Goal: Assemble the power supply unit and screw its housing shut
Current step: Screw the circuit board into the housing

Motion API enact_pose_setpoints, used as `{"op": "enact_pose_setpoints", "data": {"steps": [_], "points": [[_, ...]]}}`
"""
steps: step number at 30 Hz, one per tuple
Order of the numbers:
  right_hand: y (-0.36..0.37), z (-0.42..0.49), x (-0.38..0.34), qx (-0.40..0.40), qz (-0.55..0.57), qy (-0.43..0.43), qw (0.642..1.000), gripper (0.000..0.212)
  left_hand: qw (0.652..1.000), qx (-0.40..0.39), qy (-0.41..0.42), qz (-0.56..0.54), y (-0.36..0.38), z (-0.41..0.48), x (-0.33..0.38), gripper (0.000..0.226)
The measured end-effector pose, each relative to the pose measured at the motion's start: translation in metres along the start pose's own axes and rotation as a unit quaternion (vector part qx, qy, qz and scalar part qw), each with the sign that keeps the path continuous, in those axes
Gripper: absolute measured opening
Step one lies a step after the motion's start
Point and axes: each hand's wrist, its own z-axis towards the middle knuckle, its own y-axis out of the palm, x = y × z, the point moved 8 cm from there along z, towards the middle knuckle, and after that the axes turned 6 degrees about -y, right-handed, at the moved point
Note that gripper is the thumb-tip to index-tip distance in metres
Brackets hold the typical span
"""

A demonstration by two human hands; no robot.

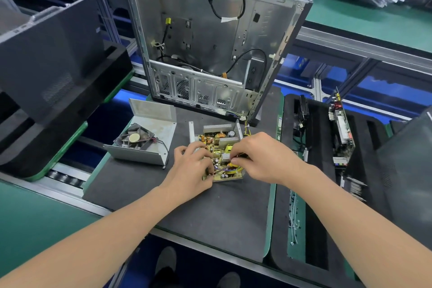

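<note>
Now, my left hand (192,166) gripping the circuit board (219,141) at its near edge, my right hand (264,158) pinching the yellow wires (233,170)

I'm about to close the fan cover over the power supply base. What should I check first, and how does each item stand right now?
1. The circuit board seated in the base: cannot tell; the hands hide its near part.
2. The yellow wires tucked in: not ok; they bunch at the board's near edge, pinched by the right hand.
3. Hands off the board: not ok; the left hand grips it too.
4. The fan cover ready: ok; it lies open side up, left of the base, with the fan inside.
5. The fan lead plugged in: not ok; it appears to end beside the cover, apart from the board.
</note>
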Motion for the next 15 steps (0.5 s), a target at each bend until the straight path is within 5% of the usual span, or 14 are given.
{"op": "enact_pose_setpoints", "data": {"steps": [15], "points": [[0.0052, 0.0026, -0.0082, -0.007, -0.016, -0.026, 0.999, 0.019, 0.999, -0.013, 0.010, 0.028, 0.0031, 0.0006, -0.0007, 0.015]]}}
